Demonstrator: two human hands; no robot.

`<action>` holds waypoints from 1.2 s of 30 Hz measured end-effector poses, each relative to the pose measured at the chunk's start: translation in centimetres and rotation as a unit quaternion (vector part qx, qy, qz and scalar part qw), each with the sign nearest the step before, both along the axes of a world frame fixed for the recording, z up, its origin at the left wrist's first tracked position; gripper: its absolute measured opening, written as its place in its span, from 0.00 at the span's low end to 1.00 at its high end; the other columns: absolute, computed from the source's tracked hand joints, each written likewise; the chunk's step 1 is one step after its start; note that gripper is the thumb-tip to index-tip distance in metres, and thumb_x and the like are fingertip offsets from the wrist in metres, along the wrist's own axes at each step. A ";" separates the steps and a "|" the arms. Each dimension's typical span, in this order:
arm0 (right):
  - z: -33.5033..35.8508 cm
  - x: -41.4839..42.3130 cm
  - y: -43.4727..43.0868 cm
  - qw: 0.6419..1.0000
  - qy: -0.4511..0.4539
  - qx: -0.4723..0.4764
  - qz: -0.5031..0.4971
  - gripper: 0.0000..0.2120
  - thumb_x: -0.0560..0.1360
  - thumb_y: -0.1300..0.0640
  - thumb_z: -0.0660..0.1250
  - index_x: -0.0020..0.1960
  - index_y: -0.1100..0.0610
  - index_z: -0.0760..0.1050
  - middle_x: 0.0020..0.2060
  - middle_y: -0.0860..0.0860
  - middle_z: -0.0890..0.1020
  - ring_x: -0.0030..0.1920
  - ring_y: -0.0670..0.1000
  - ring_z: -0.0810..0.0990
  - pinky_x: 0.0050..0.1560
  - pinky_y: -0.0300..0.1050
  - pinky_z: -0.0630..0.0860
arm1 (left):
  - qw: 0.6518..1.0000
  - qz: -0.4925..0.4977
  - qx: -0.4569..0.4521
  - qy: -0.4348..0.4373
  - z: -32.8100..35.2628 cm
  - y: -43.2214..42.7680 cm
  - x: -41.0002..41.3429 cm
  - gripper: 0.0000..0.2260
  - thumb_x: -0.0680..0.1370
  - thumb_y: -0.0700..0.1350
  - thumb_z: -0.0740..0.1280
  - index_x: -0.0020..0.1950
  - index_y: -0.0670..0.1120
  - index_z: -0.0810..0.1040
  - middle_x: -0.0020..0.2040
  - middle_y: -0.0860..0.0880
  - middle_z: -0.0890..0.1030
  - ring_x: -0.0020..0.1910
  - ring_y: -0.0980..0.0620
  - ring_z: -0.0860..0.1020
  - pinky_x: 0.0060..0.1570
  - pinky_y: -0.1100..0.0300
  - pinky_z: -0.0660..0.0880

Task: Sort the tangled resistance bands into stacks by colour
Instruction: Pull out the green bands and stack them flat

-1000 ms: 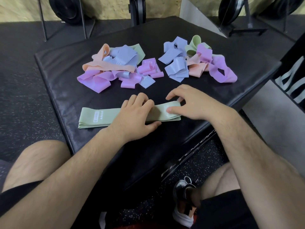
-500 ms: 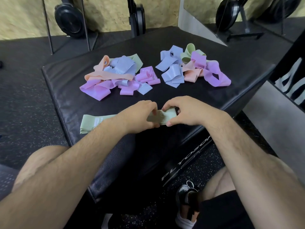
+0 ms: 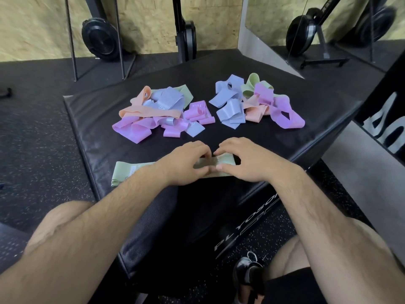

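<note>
The green band (image 3: 128, 172), lying flat close to the front edge of the black pad (image 3: 92, 119), is being pinched near its right end by the curled fingertips of the left hand (image 3: 184, 164) and the right hand (image 3: 248, 162). If it is being released unevenly, its springy layers are probably being put at risk of fanning apart or sliding off that edge.

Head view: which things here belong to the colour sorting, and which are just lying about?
In the job:
green stack, pinched by the left hand and the right hand
left tangled pile
right tangled pile
black padded box under them

Lying about:
weight plate by the wall
black rack upright
shoe on the floor
</note>
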State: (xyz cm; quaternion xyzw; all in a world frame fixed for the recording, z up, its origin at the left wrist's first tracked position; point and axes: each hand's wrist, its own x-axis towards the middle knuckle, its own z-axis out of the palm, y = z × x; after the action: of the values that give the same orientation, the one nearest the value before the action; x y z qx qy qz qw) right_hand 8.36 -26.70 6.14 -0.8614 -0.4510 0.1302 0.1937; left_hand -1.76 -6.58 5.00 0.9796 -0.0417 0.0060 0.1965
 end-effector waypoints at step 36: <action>0.9 9.7 11.6 0.983 -0.026 0.128 -0.132 0.23 0.85 0.55 0.53 0.79 0.44 0.62 0.75 0.39 0.67 0.75 0.42 0.61 0.72 0.39 0.59 | 0.953 0.237 0.185 0.035 3.7 11.6 20.2 0.22 0.80 0.46 0.62 0.74 0.56 0.67 0.67 0.44 0.74 0.68 0.42 0.68 0.67 0.49 0.62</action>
State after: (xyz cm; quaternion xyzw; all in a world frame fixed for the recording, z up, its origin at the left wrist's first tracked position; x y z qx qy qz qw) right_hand 18.05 -15.12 7.06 -0.8844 -0.3513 0.0226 0.3063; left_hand 18.41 5.07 8.69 0.9800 0.1987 0.0103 0.0062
